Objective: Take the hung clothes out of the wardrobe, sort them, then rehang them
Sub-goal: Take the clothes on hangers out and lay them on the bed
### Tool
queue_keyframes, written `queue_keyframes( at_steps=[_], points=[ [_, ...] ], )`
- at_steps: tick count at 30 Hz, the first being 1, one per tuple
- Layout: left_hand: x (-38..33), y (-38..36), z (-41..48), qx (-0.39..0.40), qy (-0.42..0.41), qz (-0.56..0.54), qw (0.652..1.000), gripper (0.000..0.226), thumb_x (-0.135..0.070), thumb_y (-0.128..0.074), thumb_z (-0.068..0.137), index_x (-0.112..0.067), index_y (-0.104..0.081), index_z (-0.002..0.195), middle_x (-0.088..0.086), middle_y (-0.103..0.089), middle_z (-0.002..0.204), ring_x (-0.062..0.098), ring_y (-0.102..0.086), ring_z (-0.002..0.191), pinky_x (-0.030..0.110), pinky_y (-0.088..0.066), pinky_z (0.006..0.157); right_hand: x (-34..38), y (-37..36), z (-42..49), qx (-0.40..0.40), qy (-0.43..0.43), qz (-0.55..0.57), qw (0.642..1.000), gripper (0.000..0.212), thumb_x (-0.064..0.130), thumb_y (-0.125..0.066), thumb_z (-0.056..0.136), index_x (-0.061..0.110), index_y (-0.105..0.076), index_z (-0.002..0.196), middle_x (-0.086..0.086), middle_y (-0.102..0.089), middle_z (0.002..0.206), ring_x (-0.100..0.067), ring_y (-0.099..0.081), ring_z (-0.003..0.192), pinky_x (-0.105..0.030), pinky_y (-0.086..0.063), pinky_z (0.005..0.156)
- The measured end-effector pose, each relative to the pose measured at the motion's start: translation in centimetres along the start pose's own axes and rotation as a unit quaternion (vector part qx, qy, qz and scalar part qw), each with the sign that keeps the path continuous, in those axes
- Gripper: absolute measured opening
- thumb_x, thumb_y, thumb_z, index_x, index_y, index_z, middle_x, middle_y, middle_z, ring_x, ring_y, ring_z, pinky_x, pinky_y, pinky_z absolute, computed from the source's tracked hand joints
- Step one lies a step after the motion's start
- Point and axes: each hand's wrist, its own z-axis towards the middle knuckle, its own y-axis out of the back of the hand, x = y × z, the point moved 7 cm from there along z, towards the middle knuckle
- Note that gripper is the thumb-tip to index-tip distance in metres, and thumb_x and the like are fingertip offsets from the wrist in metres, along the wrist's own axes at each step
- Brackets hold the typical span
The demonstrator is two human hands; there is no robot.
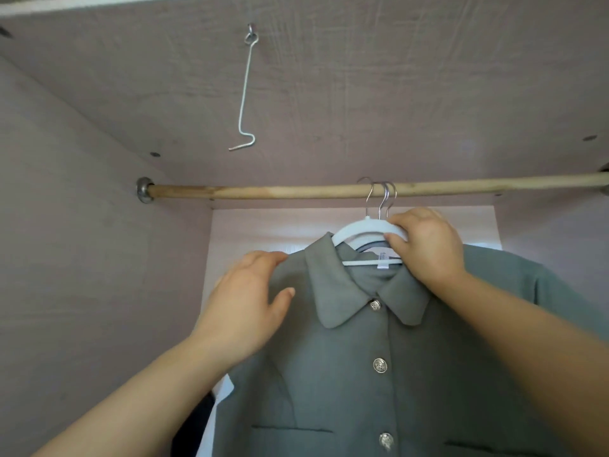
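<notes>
Green shirt [362, 374] hung on rail [263, 191], right of centre
Right hand [428, 245] fingers clamped round white hanger [356, 230]; left hand [247, 301] fingers loose on shoulder. Likely removal: lift hanger clear

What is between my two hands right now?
In the head view, the green shirt's collar and part of the white hanger lie between the left hand and right hand.

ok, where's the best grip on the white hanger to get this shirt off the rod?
Grip the white hanger on its bare arm just beside the hook, from the front. Only that part shows above the collar of the shirt, and lifting there should carry the hook up off the wooden rod. The right hand grips it there.
</notes>
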Motion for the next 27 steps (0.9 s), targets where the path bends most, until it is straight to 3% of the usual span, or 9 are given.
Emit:
queue_keyframes(
  at_steps=[8,13,16,21,25,27],
  points=[
    [1.7,3.9,0.2,-0.054,0.047,0.052,0.996,0.05,-0.027,-0.061,0.084,-0.015,-0.047,0.131,0.004,-0.05,0.131,0.024,-0.045,0.122,0.036,-0.035,0.103,3.5,0.8,1.5,-0.057,0.011,0.085,0.995,0.027,0.024,-0.061,0.084,0.021,-0.066,0.11,-0.009,-0.06,0.112,-0.031,-0.05,0.106,-0.034,-0.041,0.078],
    [3.4,6.1,-2.4,-0.092,0.073,0.07,0.991,0.052,-0.027,-0.059,0.086,-0.014,-0.044,0.134,0.005,-0.048,0.135,0.023,-0.042,0.125,0.033,-0.031,0.103,9.5,1.0,-2.4,-0.065,0.094,0.165,0.98,0.028,0.023,-0.066,0.082,0.022,-0.068,0.109,-0.004,-0.062,0.106,-0.029,-0.059,0.098,-0.033,-0.044,0.069],
    [4.4,7.1,-5.3,-0.097,0.094,0.072,0.988,0.051,-0.03,-0.056,0.088,-0.016,-0.043,0.135,0.003,-0.05,0.133,0.019,-0.042,0.125,0.029,-0.03,0.102,13.8,1.8,-6.1,-0.082,0.162,0.208,0.961,0.03,0.015,-0.076,0.073,0.021,-0.071,0.101,-0.004,-0.065,0.091,-0.027,-0.064,0.082,-0.031,-0.047,0.059],
    [6.1,9.4,-14.0,-0.091,0.15,0.092,0.98,0.04,-0.034,-0.055,0.089,-0.023,-0.053,0.127,-0.005,-0.062,0.114,0.011,-0.054,0.104,0.024,-0.04,0.091,18.1,1.2,-12.3,-0.075,0.16,0.327,0.928,0.034,0.013,-0.079,0.069,0.026,-0.071,0.1,0.0,-0.064,0.087,-0.016,-0.058,0.078,-0.031,-0.049,0.058],
    [6.3,12.3,-21.3,-0.073,0.211,0.156,0.962,0.04,-0.037,-0.053,0.083,-0.022,-0.06,0.118,-0.005,-0.064,0.091,0.018,-0.058,0.085,0.042,-0.047,0.081,21.8,-0.4,-18.2,-0.026,0.142,0.426,0.893,0.031,0.015,-0.073,0.074,0.025,-0.071,0.104,0.002,-0.063,0.091,-0.013,-0.055,0.078,-0.032,-0.05,0.06],
    [5.9,13.8,-24.4,-0.065,0.236,0.19,0.951,0.037,-0.033,-0.055,0.082,-0.019,-0.063,0.115,-0.005,-0.062,0.085,0.021,-0.058,0.079,0.044,-0.048,0.078,23.8,-1.0,-21.3,-0.002,0.137,0.463,0.876,0.03,0.02,-0.067,0.076,0.024,-0.071,0.105,0.0,-0.063,0.092,-0.012,-0.054,0.08,-0.029,-0.048,0.062]
  ],
)
